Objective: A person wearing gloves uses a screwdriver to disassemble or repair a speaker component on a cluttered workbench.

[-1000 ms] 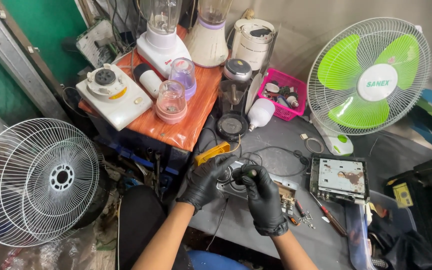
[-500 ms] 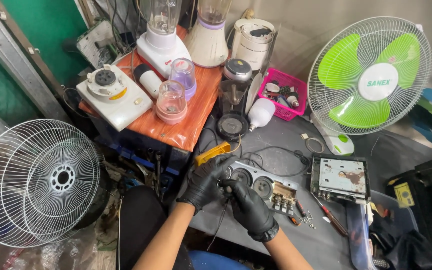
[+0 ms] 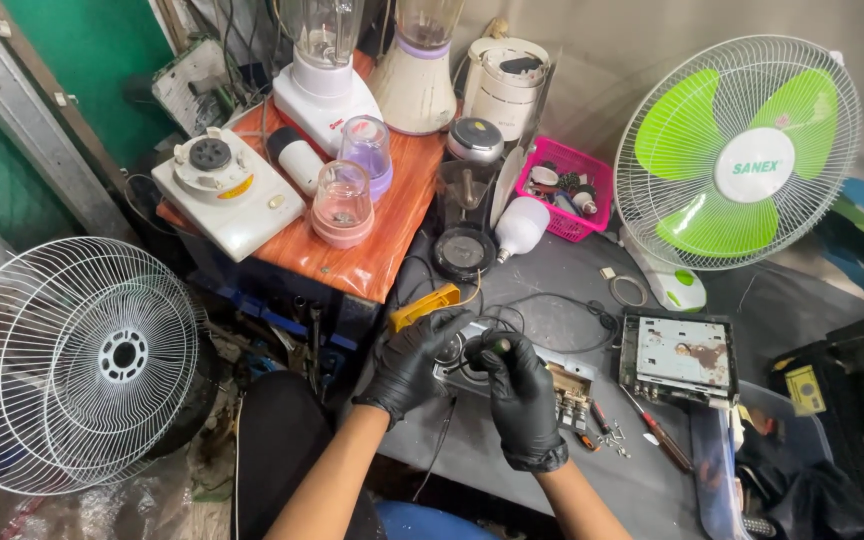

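Both my hands wear black gloves and meet over a silver appliance panel (image 3: pixel 564 378) with round dials, which lies on the dark grey table (image 3: pixel 552 470). My left hand (image 3: pixel 412 362) grips the panel's left end, covering it. My right hand (image 3: pixel 522 395) is curled above the panel's middle, its fingertips pinched on a small knob-like part (image 3: pixel 500 346). A black wire (image 3: pixel 440 440) hangs from the panel toward me. Just beyond my left hand lies a yellow tool (image 3: pixel 426 306).
An opened circuit-board box (image 3: pixel 679 357) and a screwdriver (image 3: pixel 658 430) lie to the right. A green-bladed fan (image 3: pixel 737 150) stands at the back right, and a pink basket (image 3: pixel 564 185) behind. Blender bases and jars crowd an orange table (image 3: pixel 372 255). A white fan guard (image 3: pixel 72 365) stands at the left.
My right hand dropped toward me off the panel, baring its dials, then came back up over the panel's middle. My left hand stayed on the panel's left end.
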